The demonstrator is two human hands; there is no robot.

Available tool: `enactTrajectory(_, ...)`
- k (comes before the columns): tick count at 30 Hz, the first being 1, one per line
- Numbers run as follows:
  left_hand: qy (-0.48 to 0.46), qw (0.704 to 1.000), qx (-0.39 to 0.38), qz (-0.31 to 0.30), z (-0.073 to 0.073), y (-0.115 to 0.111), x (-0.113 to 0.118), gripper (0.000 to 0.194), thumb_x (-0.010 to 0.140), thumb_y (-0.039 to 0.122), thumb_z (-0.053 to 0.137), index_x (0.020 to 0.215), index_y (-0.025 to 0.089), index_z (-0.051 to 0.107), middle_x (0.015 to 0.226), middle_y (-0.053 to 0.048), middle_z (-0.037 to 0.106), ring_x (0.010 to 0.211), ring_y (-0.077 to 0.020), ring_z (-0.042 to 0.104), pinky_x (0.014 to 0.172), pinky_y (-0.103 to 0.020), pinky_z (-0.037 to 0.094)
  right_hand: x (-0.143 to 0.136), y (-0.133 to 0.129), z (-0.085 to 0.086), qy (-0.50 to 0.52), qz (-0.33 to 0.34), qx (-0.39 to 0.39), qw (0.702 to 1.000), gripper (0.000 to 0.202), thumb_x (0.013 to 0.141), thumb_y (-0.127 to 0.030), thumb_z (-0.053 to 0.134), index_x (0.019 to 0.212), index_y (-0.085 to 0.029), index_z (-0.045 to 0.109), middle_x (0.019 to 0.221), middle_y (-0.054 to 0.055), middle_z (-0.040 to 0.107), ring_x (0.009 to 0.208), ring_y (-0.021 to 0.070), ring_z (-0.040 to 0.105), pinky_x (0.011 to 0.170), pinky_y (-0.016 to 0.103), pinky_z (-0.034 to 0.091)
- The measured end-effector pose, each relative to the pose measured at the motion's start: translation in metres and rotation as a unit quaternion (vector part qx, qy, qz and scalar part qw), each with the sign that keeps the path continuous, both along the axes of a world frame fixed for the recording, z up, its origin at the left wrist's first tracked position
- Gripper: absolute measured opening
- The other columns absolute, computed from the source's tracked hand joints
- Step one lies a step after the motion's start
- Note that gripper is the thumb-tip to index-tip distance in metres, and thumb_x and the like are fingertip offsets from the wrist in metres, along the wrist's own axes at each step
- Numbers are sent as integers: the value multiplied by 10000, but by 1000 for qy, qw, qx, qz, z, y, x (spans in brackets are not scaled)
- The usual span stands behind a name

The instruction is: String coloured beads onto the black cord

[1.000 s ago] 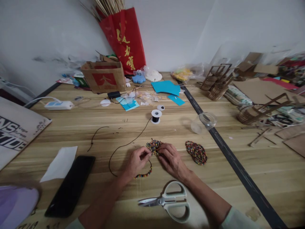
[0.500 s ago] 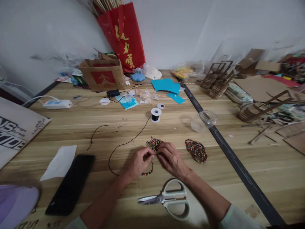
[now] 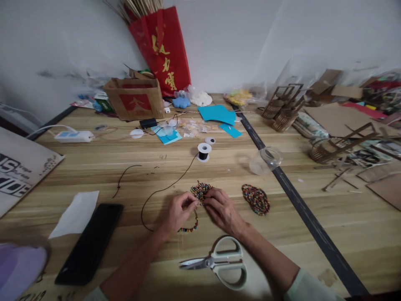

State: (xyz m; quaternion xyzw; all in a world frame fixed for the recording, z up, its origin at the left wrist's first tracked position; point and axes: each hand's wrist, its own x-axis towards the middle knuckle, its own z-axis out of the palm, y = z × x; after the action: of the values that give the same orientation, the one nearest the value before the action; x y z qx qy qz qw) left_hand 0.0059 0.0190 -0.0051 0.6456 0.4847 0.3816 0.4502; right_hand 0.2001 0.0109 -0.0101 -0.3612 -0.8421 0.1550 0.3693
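The wooden table spreads flat under both hands, so a bead flicked loose could roll beyond reach. Of the 2 hands, the left hand has thumb and forefinger pinched together, apparently on the leading end of a black cord; a slack pinch might drop that end. The right hand has its fingers bent down; whether they grip a bead I cannot tell.

The scissors lie on the near side of the right hand, close to its forearm, which could knock them. The cord loops out left of the left hand and passes beneath its wrist, so lifting that arm could snag it. A coil of strung beads rests well right of the right hand. The loose bead pile sits just beyond both hands' fingertips; 1 careless push could scatter it. Farther out, the spool stands on end and might tip if the cord is tugged. The threaded beads curve just nearside of the left hand's fingertips and could slide off a dropped end.
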Motion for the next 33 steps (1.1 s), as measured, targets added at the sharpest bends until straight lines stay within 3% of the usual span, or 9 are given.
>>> enactTrajectory(6, 43, 999, 15, -9, -2, -5, 0, 114, 800, 230, 569, 709, 167, 598, 637, 0, 604, 603, -134, 551, 593, -229, 428, 0, 0, -4, -31, 3, 10, 999, 186, 926, -154, 513, 1059, -200, 634, 1028, 109, 587, 1064, 244, 533, 937, 458, 490)
enactTrajectory(26, 40, 998, 23, -39, -4, -3, 1, 101, 819, 203, 553, 777, 169, 638, 810, -57, 712, 762, -180, 647, 720, -274, 490, -1, -1, -4, -31, 24, 8, 999, 177, 944, -158, 481, 1032, -200, 629, 1021, 110, 590, 1036, 240, 539, 908, 465, 505)
enactTrajectory(33, 66, 996, 22, -61, 2, -3, 2, 106, 820, 185, 544, 770, 169, 636, 814, -56, 710, 780, -181, 644, 728, -270, 489, 0, -1, -4, -28, 24, 13, 999, 158, 943, -153, 488, 1001, -180, 632, 1012, 111, 597, 1054, 237, 533, 926, 454, 496)
